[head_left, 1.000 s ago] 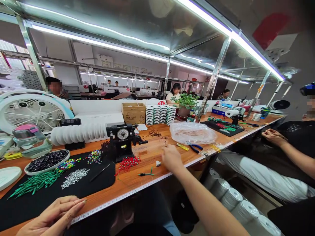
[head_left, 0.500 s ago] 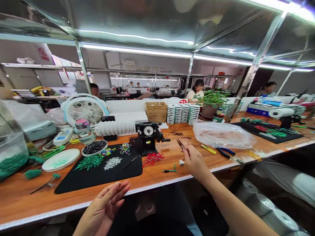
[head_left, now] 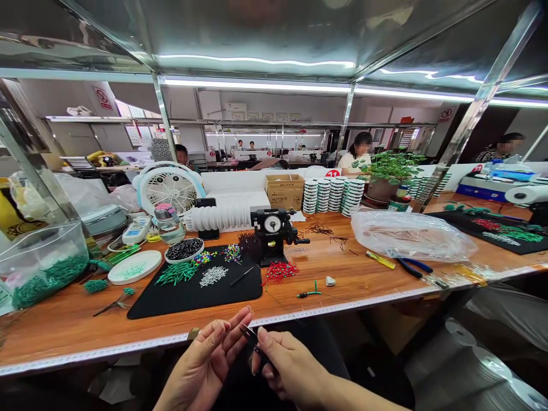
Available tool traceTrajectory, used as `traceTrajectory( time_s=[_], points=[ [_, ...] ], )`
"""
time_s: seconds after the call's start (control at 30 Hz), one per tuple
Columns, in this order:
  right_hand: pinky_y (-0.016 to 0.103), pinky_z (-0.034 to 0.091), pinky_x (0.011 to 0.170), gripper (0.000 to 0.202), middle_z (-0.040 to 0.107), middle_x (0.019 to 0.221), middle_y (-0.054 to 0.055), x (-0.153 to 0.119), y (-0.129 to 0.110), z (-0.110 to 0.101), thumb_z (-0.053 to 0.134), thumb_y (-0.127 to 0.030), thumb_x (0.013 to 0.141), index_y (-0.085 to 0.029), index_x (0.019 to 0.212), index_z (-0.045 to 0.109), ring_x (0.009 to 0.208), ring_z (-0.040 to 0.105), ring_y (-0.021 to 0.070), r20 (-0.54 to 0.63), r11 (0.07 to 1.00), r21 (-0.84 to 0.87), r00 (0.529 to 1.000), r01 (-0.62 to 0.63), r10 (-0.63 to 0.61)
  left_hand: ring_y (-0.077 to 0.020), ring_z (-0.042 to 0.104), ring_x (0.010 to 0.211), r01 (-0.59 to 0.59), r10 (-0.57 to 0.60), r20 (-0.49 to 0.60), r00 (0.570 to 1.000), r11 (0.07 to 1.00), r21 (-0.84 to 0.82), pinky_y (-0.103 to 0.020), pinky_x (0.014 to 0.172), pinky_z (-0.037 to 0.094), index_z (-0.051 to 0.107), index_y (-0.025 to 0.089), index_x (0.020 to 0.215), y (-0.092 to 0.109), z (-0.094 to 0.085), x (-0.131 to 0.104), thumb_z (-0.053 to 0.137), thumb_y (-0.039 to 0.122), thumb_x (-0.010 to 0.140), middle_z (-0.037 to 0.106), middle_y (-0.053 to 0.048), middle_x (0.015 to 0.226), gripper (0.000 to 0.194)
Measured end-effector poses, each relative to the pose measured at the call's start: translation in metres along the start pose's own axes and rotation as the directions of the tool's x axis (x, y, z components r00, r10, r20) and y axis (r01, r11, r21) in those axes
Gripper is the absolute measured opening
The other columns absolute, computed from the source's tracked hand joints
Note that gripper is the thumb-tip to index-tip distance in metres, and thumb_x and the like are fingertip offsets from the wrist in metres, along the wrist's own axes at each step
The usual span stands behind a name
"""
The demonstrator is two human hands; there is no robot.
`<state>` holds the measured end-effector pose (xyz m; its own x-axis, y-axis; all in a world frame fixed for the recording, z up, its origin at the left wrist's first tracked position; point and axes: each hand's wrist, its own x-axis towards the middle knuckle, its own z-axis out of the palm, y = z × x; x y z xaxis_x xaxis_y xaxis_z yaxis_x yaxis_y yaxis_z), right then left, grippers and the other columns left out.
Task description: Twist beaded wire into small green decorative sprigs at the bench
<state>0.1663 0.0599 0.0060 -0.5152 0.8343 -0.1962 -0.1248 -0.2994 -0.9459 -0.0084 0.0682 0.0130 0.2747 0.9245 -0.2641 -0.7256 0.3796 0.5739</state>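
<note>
Hands: our right hand [head_left: 291, 368] pinched small dark snips [head_left: 250, 337]; our left hand [head_left: 209, 357] half-open, fingertips touching them, below the desk's [head_left: 342, 274] near edge.
Handling: we judged them light, stiff, sharp; best gripped by the handles.

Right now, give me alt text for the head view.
Both hands meet below the bench edge: right hand holds small snips against the left hand. Behind lie a black mat with beads and a dial winder.

Bare wood on the surface [head_left: 351, 277] lies open at 1 o'clock of the hands, broken only by a green-stemmed piece [head_left: 309, 293] and a small white bit [head_left: 330, 280]. At 12 o'clock the winding machine [head_left: 274, 227] stands upright; at 11 o'clock the black mat [head_left: 192, 294] carries bead heaps.
</note>
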Motion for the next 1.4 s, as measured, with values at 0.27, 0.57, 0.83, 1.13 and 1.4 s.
traceTrajectory(
  time_s=[0.27,0.57,0.83,1.13,1.4],
  points=[
    [0.022,0.021,0.042,0.059,0.031,0.046,-0.006,0.011,0.012,0.004,0.035,-0.071,0.082,-0.017,0.061,0.045,0.042,0.026,0.0068,-0.046,0.978,-0.168,0.990,0.125,-0.135,-0.0276,0.052,0.117,0.025,-0.024,0.070,0.997,1.000,-0.004,-0.033,0.097,0.045,0.073,0.009,0.073,-0.004,-0.002,0.002,0.066,0.016,0.078,0.064,-0.021,0.115,0.011],
    [0.025,0.041,0.072,0.043,0.059,0.081,0.005,-0.004,-0.047,-0.095,0.019,-0.034,0.098,-0.018,0.084,0.056,0.078,0.056,0.0159,-0.338,0.280,-0.936,0.757,-0.212,-0.558,-0.0313,0.049,0.120,0.004,-0.006,-0.052,0.999,0.999,-0.037,-0.040,0.098,0.045,0.071,0.006,0.073,-0.005,-0.007,0.008,0.051,0.011,0.087,0.059,-0.024,0.121,0.025],
    [0.042,0.039,0.083,0.021,0.058,0.098,0.023,0.001,-0.066,-0.189,0.051,-0.018,0.085,-0.004,0.088,0.066,0.096,0.054,0.0336,-0.517,0.148,-0.828,0.633,-0.541,-0.576,-0.0301,0.058,0.110,-0.022,0.033,-0.162,0.986,0.998,0.066,-0.037,0.087,0.054,0.071,0.008,0.086,-0.007,-0.012,0.007,0.054,0.009,0.085,0.059,-0.021,0.123,0.017],
    [0.027,0.043,0.086,0.048,0.059,0.110,0.006,0.013,-0.041,-0.053,0.071,-0.024,0.072,-0.020,0.117,0.053,0.100,0.055,0.0191,0.106,0.490,-0.780,0.854,0.389,-0.510,-0.0262,0.058,0.111,0.020,-0.014,-0.099,0.995,0.998,0.058,-0.028,0.080,0.054,0.070,0.010,0.076,-0.007,0.007,0.010,0.059,0.009,0.082,0.065,-0.018,0.115,0.013],
    [0.022,0.035,0.052,0.017,0.052,0.060,-0.002,0.044,-0.013,-0.053,0.054,-0.028,0.084,-0.016,0.072,0.057,0.054,0.044,0.0102,-0.084,0.774,-0.550,0.902,0.312,-0.423,-0.0242,0.064,0.100,-0.242,0.458,0.024,0.889,0.425,0.872,-0.031,0.072,0.053,0.062,0.018,0.088,0.058,-0.005,0.028,0.052,0.037,0.085,0.069,-0.011,0.108,0.022]
  ],
)
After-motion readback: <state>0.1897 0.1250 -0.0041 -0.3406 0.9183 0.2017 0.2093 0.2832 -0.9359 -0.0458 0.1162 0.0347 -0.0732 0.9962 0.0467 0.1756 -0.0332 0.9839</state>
